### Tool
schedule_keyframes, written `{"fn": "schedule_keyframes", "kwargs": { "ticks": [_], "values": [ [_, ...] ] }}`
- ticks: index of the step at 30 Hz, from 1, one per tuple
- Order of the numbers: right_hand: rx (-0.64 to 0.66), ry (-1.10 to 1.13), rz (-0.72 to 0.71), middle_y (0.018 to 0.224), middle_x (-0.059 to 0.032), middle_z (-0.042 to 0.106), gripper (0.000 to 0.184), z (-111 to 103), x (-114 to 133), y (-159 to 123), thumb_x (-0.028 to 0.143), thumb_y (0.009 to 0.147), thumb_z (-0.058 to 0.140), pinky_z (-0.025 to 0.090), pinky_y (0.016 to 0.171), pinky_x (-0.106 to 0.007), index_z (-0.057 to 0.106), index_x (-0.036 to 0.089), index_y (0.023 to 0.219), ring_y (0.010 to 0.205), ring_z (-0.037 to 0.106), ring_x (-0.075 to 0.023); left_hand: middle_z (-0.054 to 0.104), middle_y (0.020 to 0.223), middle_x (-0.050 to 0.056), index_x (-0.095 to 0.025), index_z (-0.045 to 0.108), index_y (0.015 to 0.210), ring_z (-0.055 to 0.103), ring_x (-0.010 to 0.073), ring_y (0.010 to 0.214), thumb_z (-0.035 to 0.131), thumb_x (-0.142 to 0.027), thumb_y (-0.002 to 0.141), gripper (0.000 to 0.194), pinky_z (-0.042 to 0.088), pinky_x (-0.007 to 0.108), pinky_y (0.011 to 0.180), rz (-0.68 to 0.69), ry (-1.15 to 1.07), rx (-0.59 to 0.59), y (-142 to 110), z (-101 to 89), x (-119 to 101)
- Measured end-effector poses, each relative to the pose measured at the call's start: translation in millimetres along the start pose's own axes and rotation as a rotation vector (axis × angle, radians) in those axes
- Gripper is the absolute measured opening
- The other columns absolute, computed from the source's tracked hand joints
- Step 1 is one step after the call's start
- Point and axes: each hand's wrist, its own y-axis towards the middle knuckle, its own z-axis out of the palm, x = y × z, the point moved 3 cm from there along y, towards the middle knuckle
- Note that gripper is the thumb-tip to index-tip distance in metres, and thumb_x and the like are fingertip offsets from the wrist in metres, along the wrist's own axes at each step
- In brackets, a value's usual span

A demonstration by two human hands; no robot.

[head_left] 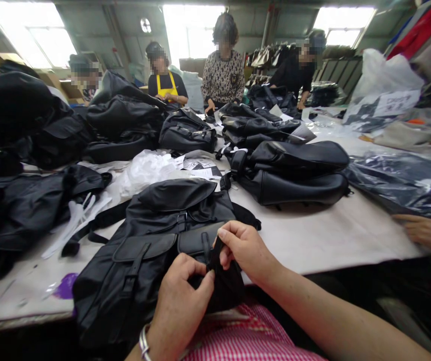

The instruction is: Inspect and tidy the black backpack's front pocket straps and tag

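A black backpack point(155, 240) lies flat on the white table point(331, 235) right in front of me, its bottom hanging over the near edge. My left hand point(179, 301) pinches the edge of a front pocket near the bag's lower right corner. My right hand point(243, 248) is closed on the same pocket's flap and strap, just above the left hand. The pocket's inside is hidden by my fingers.
Piles of black backpacks point(290, 173) and bag parts point(23, 125) cover the table. White paper and plastic scraps point(143, 170) lie in the middle. A purple scrap point(65, 286) sits at the near left edge. Another person's hand point(426, 231) rests at the right. Several people work at the far end.
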Motion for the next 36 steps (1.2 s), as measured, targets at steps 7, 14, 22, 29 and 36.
{"fn": "schedule_keyframes", "kwargs": {
  "ticks": [7,14,22,29,36],
  "values": [
    [0.056,-0.135,-0.105,0.051,0.0035,0.059,0.027,-1.6,6.1,-25.0,0.043,0.093,0.053,0.045,0.047,-0.022,0.056,0.019,0.079,0.044,0.055,-0.0121,0.060,0.075,0.000,-0.021,0.062,0.066,0.058,0.0161,0.071,0.063,-0.031,0.079,0.017,0.046,0.028,0.066,0.002,0.000,-0.010,-2.2,1.3,3.0],
    [0.238,-0.553,-0.387,0.073,-0.0017,0.064,0.021,-5.4,-1.2,-64.3,0.028,0.098,0.047,0.049,0.065,-0.026,0.065,0.019,0.092,0.067,0.061,-0.0140,0.060,0.076,0.001,-0.020,0.063,0.067,0.059,0.0166,0.073,0.059,-0.027,0.078,0.013,0.048,0.029,0.068,0.011,-0.022,0.042,-2.3,-3.8,1.1],
    [0.448,-0.581,-0.311,0.097,-0.0061,0.068,0.009,-16.3,0.2,-79.7,0.026,0.085,0.067,0.049,0.078,-0.028,0.071,0.019,0.089,0.085,0.063,-0.0176,0.065,0.089,0.002,-0.021,0.068,0.084,0.064,0.0186,0.086,0.055,-0.025,0.082,0.014,0.052,0.033,0.080,0.092,-0.029,0.090,-8.0,-13.3,4.7],
    [0.184,-0.429,0.219,0.059,0.0010,0.062,0.017,-7.5,-21.5,-68.4,0.028,0.082,0.063,0.037,0.049,-0.021,0.069,0.015,0.075,0.053,0.053,-0.0110,0.065,0.093,0.001,-0.024,0.064,0.096,0.064,0.0165,0.085,0.057,-0.023,0.089,0.009,0.055,0.029,0.077,0.289,0.035,0.010,-21.1,-21.5,9.0],
    [0.201,-0.274,0.366,0.051,0.0038,0.057,0.006,2.7,-13.9,-63.9,0.018,0.072,0.062,0.032,0.043,-0.018,0.065,0.015,0.067,0.044,0.046,-0.0070,0.060,0.094,0.003,-0.023,0.063,0.102,0.062,0.0144,0.081,0.054,-0.015,0.093,0.015,0.052,0.026,0.069,0.533,0.135,0.093,-27.7,-15.5,16.1]
  ]
}}
